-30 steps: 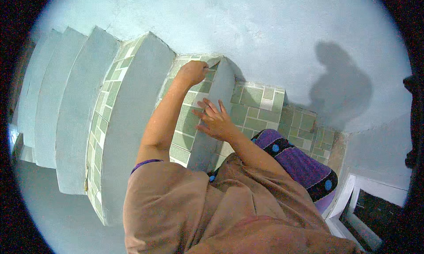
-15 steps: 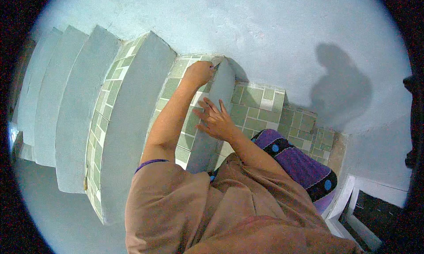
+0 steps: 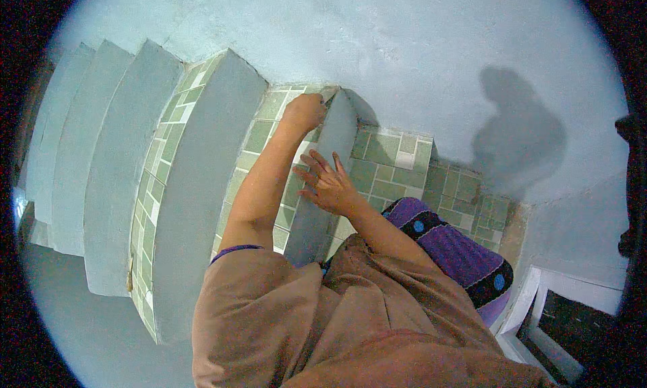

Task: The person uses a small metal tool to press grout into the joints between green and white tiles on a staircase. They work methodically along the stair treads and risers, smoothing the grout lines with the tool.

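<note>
My left hand [image 3: 306,113] is closed at the far end of a stair step [image 3: 258,137] covered in green and white tiles, close to the wall. Its fingers bend down over the step's front edge; whatever they may pinch is hidden, though a small dark sliver shows beside the fingertips. Nearer to me, my right hand [image 3: 330,186] has its fingers spread, and it rests over the edge between the tiled top and the plain grey riser [image 3: 314,219] of the same step. Nothing shows between its fingers.
More steps rise to the left, one tiled [image 3: 158,179] and others plain grey. Lower tiled steps [image 3: 391,160] go down to the right, beside purple patterned cloth [image 3: 465,253] over my legs. A pale blue wall [image 3: 418,44] runs along the back. A white frame [image 3: 532,300] stands lower right.
</note>
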`<action>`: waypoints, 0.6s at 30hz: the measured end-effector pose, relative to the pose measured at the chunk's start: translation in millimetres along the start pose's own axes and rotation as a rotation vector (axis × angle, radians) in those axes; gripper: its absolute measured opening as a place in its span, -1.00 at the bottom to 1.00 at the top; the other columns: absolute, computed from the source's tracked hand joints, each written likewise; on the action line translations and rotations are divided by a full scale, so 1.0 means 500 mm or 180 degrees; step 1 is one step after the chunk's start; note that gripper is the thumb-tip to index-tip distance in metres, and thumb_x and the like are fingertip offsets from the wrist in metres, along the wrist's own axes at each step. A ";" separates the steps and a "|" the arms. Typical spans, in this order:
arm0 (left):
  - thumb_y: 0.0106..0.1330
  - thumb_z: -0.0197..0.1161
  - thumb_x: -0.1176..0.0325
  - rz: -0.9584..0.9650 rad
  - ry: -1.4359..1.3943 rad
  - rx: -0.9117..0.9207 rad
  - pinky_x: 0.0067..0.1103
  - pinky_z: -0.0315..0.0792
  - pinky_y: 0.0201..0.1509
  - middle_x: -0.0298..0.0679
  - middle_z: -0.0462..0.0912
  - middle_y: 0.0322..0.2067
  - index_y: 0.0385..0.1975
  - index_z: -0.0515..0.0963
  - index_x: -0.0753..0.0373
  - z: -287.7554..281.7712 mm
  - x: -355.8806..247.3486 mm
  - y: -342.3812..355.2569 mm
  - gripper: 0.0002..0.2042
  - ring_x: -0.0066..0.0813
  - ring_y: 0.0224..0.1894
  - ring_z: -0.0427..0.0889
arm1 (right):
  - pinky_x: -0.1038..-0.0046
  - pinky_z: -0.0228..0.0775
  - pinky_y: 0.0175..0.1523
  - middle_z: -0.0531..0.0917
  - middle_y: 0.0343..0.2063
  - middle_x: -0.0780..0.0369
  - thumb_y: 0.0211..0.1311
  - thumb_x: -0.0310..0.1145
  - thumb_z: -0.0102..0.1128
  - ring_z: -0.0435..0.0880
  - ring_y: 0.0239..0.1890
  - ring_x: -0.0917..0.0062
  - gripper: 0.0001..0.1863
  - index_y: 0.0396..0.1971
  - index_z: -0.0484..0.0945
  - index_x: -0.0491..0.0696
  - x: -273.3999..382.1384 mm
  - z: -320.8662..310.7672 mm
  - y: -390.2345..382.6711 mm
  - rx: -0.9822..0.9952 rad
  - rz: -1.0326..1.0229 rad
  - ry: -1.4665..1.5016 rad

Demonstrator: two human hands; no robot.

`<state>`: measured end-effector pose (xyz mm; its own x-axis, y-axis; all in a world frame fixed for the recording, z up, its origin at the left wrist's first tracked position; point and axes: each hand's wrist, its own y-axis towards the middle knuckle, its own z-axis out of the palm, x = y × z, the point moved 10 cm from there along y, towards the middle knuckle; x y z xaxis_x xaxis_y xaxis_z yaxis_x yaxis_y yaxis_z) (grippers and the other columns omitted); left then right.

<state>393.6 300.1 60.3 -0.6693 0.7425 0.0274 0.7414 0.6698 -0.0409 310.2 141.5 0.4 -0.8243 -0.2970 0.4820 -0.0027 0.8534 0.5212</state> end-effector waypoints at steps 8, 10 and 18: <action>0.23 0.09 0.26 -0.0032 0.0365 0.0197 -0.20 0.49 -0.03 0.05 0.65 -0.24 -0.27 0.61 0.28 0.002 0.010 0.002 -0.74 0.04 -0.14 0.64 | -0.25 -0.15 0.34 0.21 0.33 0.22 0.27 0.04 0.07 0.06 0.42 0.28 -0.44 0.24 0.32 0.21 -0.003 -0.001 0.000 0.0114 0.0043 0.0048; 0.24 0.08 0.28 -0.0079 0.0351 0.0162 -0.20 0.49 -0.02 0.04 0.65 -0.22 -0.26 0.61 0.28 0.002 0.014 0.009 -0.75 0.03 -0.13 0.63 | -0.24 -0.15 0.34 0.21 0.33 0.22 0.27 0.04 0.07 0.07 0.42 0.29 -0.44 0.25 0.32 0.21 0.001 -0.008 0.000 0.0017 0.0003 0.0071; 0.29 0.02 0.24 0.0091 0.0266 0.0178 -0.19 0.47 0.01 0.06 0.64 -0.21 -0.24 0.60 0.29 0.011 0.042 0.008 -0.71 0.06 -0.12 0.61 | -0.20 -0.19 0.37 0.22 0.32 0.22 0.29 0.04 0.04 0.05 0.42 0.31 -0.45 0.25 0.31 0.21 -0.003 -0.003 0.000 0.0033 0.0023 -0.0027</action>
<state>382.4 318.4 55.1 -0.6397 0.7609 0.1085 0.7548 0.6485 -0.0983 312.3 141.4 0.4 -0.8290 -0.2873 0.4797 -0.0026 0.8599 0.5104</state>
